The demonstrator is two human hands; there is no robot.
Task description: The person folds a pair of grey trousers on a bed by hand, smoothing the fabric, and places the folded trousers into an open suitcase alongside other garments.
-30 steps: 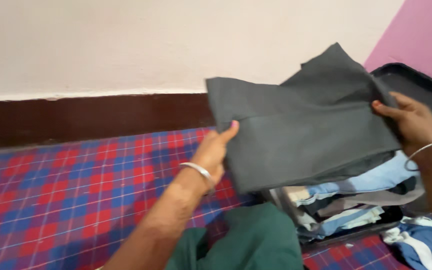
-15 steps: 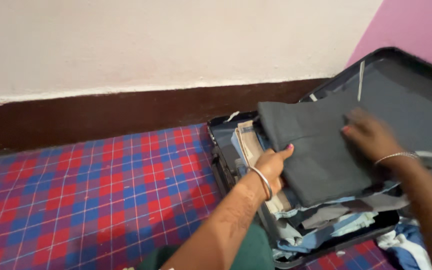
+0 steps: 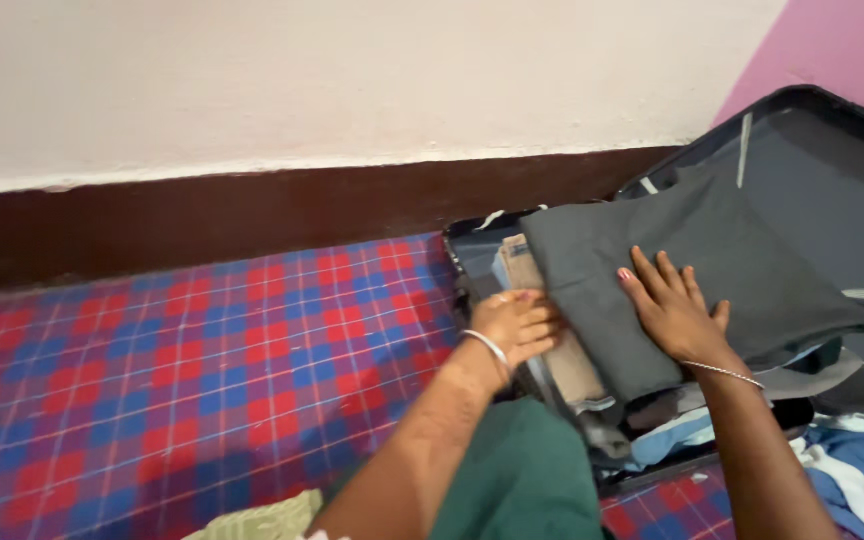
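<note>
A folded dark grey garment (image 3: pixel 752 270) lies on top of a pile of folded clothes in an open black suitcase (image 3: pixel 467 235). My right hand (image 3: pixel 674 310) lies flat on the grey garment, fingers spread, pressing it down. My left hand (image 3: pixel 517 325) sits at the left edge of the pile, fingers curled against a beige folded cloth (image 3: pixel 552 340) beside the suitcase wall. Both wrists wear thin silver bangles.
The suitcase lid (image 3: pixel 832 170) leans open against a pink wall (image 3: pixel 842 50). A red and blue checked sheet (image 3: pixel 182 380) covers the surface. My green-clad knee (image 3: pixel 522 480) is in front. Blue and white clothing (image 3: pixel 862 470) lies at lower right.
The grey garment, held up in the air with both hands a second ago, came down onto the pile. My right hand now presses flat on it; my left hand moved to the pile's side.
</note>
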